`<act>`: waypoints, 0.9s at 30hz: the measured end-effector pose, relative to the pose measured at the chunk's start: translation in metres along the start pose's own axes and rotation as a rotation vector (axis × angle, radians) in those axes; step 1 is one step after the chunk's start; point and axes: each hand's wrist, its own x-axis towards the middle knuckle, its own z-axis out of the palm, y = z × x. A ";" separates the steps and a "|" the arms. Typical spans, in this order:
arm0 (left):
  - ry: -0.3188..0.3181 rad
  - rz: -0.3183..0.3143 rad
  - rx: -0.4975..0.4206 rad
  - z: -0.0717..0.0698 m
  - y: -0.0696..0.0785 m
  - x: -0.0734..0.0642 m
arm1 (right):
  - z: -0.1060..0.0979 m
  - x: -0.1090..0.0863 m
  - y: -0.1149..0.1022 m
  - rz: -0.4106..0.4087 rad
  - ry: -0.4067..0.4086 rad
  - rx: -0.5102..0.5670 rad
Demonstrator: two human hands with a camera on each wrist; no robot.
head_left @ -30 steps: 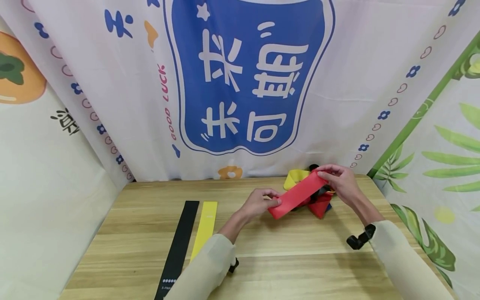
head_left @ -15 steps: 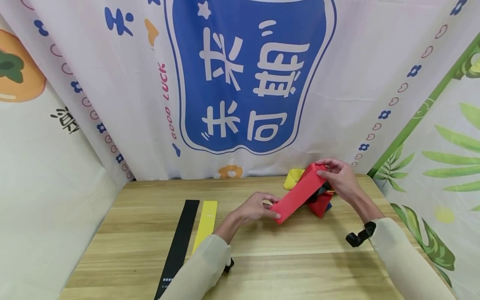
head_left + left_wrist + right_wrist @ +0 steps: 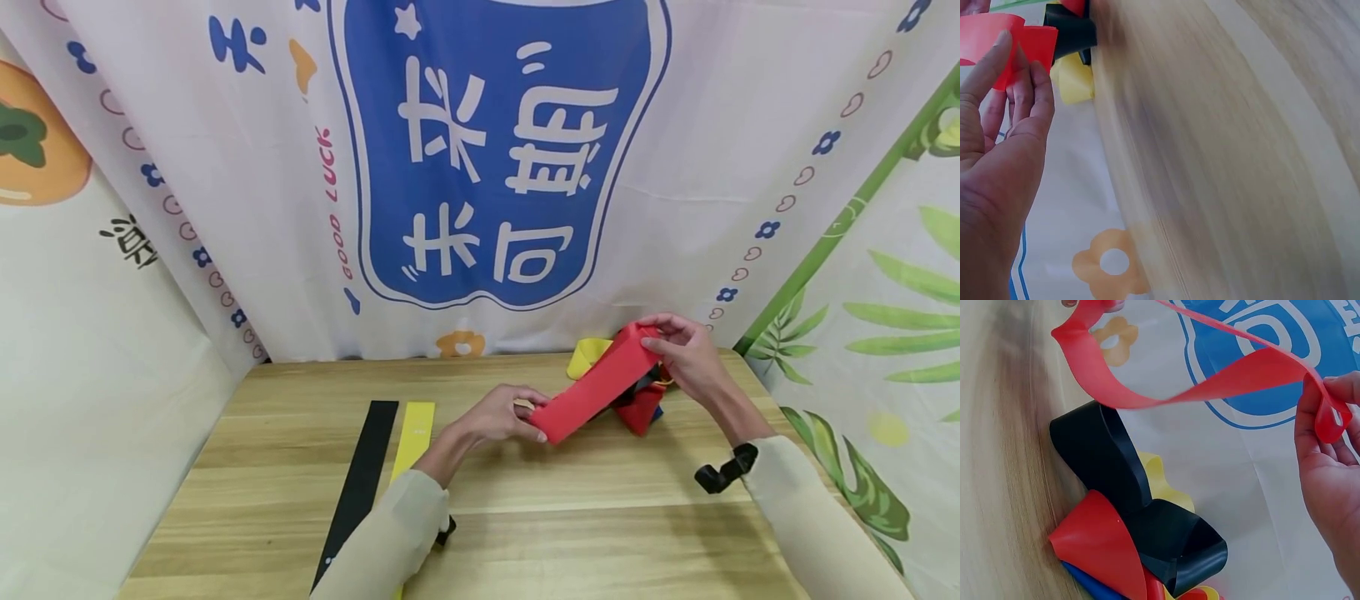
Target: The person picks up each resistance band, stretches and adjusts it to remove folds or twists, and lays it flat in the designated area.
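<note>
Between my two hands a red resistance loop band [image 3: 596, 393] slants in the air above the far right of the table. My left hand [image 3: 497, 415] pinches its lower left end between thumb and fingers. At the upper right end, my right hand [image 3: 692, 357] pinches the band, which folds over there. The right wrist view shows the band as a slack loop [image 3: 1235, 380] with a small curl at the right fingers. Below it lies a tangled pile with a black band [image 3: 1099, 453], another red band [image 3: 1100, 540], a yellow band [image 3: 1161, 487] and a bit of blue band [image 3: 1090, 584].
Left of centre, a long black band [image 3: 365, 467] and a yellow band [image 3: 415, 433] lie flat side by side on the wooden table [image 3: 247, 483]. The left sleeve [image 3: 401, 525] covers part of both. A printed cloth [image 3: 285, 208] hangs behind the table's far edge.
The red band's right end has risen slightly with the right hand and now shows a fold. My left hand has shifted a little left, and its forearm covers more of the flat bands.
</note>
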 end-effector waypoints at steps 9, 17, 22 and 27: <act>0.120 0.023 -0.011 -0.004 -0.005 0.000 | -0.007 -0.004 -0.002 -0.044 -0.052 0.040; 0.220 0.098 0.091 -0.008 -0.007 -0.002 | -0.010 -0.004 -0.003 -0.060 -0.047 0.071; 0.224 0.135 0.109 -0.010 -0.007 -0.003 | -0.012 -0.005 -0.003 -0.064 -0.043 0.065; 0.211 0.159 0.095 -0.011 -0.006 -0.003 | -0.013 -0.005 -0.003 -0.065 -0.036 0.049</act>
